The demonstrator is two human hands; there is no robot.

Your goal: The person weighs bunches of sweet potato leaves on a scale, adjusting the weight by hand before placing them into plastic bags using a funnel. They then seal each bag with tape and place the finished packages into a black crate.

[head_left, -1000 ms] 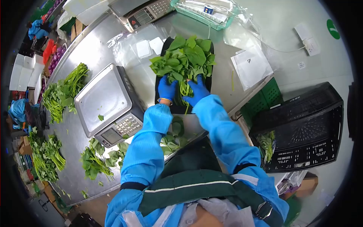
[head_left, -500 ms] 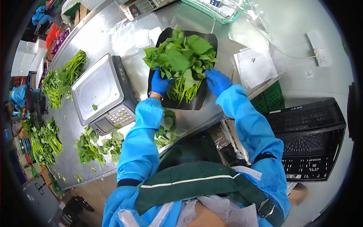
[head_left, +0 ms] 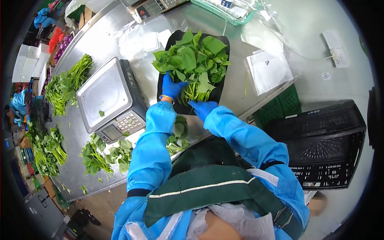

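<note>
A bunch of leafy greens (head_left: 192, 58) lies on a black tray (head_left: 221, 93) on the metal table. My left hand (head_left: 172, 86), in a blue glove, is closed around the left side of the bunch near the tops of the stems. At the lower ends of the stems, over the tray's front edge, my right hand (head_left: 203, 108) is also gloved in blue, with its fingers together at the stem ends; whatever is between them is too small to tell.
A scale (head_left: 105, 96) stands left of the tray, with more bunches of greens (head_left: 70, 82) beyond it. White paper (head_left: 270, 72) lies to the right. Black crates (head_left: 320, 144) and a green crate (head_left: 285, 104) stand beside the table. A teal basket (head_left: 240, 18) is at the back.
My right hand has moved left and down, from the right side of the bunch to the stem ends. The leaves have shifted a little; my left hand stays at the bunch.
</note>
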